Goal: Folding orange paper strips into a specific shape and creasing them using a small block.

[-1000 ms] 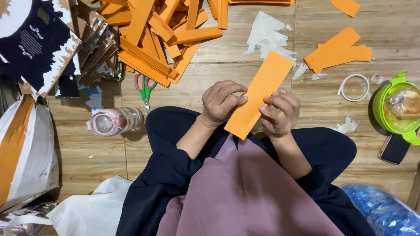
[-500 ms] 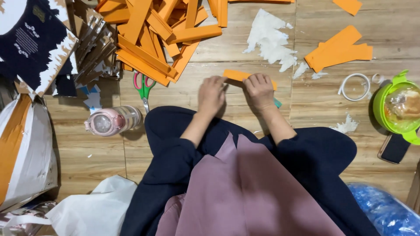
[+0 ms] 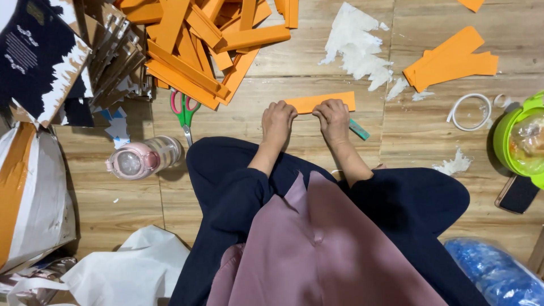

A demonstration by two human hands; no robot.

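The fingers of both hands are curled down and press flat on an orange paper strip. The strip lies on the wooden floor, just in front of the person's crossed legs. The left hand pushes on the left end and the right hand pushes on the middle (neither hand lifts the strip, they only press it down). The right end of the strip sticks out past the right hand.

A small teal thing pokes out just beside the right hand; what it is cannot be told. Scissors with pink and green handles lie to the left, near a pink bottle on its side. Behind them is a big heap of orange strips. Torn white paper lies past the hands. A few more orange pieces lie to the right, near a white ring and a green bowl.
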